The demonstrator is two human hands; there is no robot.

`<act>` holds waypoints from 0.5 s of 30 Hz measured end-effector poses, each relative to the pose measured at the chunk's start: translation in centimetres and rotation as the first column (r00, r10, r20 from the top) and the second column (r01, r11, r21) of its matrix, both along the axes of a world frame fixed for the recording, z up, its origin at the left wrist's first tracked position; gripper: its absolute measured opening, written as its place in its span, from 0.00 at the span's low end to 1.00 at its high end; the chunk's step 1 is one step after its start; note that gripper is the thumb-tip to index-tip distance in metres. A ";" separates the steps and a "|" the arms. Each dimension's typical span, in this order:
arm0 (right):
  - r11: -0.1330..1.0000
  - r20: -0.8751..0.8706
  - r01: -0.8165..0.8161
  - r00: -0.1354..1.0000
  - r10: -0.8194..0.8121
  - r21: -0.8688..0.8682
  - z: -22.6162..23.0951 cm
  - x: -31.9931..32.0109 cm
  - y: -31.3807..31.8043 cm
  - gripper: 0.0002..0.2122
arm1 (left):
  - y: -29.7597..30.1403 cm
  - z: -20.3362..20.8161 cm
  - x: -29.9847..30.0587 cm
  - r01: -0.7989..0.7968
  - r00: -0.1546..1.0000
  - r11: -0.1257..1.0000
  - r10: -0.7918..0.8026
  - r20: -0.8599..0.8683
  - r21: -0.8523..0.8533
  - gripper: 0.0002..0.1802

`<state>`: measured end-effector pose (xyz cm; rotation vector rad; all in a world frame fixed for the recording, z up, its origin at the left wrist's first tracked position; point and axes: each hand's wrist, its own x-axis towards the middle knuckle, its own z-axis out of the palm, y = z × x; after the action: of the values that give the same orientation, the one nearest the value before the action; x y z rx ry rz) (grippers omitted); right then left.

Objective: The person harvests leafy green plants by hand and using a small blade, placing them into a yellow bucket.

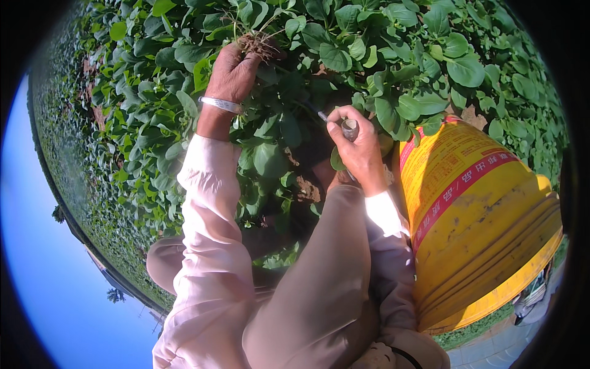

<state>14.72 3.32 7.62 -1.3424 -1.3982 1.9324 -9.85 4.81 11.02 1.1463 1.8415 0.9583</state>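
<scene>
Up among the leaves at the top, my left hand [236, 71] is closed around uprooted leafy greens, whose tangled brown roots [258, 46] stick out above the fingers. Lower and to the right, my right hand [357, 147] grips a small hand tool by its round handle [350, 126]. A short grey metal part [322, 115] of that tool shows past the thumb; its working end is lost in shadow and foliage. Rows of broad-leaved green plants [335, 56] grow around both hands. A silver bracelet [220, 104] circles my left wrist.
A large yellow bucket [467, 203] with red printed bands stands tilted close by my right forearm. My bent knee [344, 203] rises between the arms. Patches of bare brown soil [307, 189] show between plants. The crop field stretches off to the left under blue sky.
</scene>
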 end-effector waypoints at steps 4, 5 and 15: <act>0.990 0.126 -0.087 0.989 0.073 0.115 1.9 -0.1 0.6 0.05 | 1.7 -2.0 0.7 0.108 0.929 0.990 -0.132 -0.347 -0.089 0.12; 0.987 0.165 -0.102 0.983 0.081 0.124 2.3 0.3 0.9 0.06 | 2.5 -2.9 1.7 0.174 0.852 0.966 -0.244 -0.464 -0.190 0.12; 0.951 0.261 -0.230 0.950 0.173 0.207 3.2 -0.7 0.1 0.11 | 4.4 -7.5 5.0 0.137 0.612 0.656 -0.645 -0.457 -0.742 0.14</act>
<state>14.03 3.37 10.84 -1.3992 -1.8848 1.6972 -4.88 9.17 3.56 1.4778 2.0318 -0.5068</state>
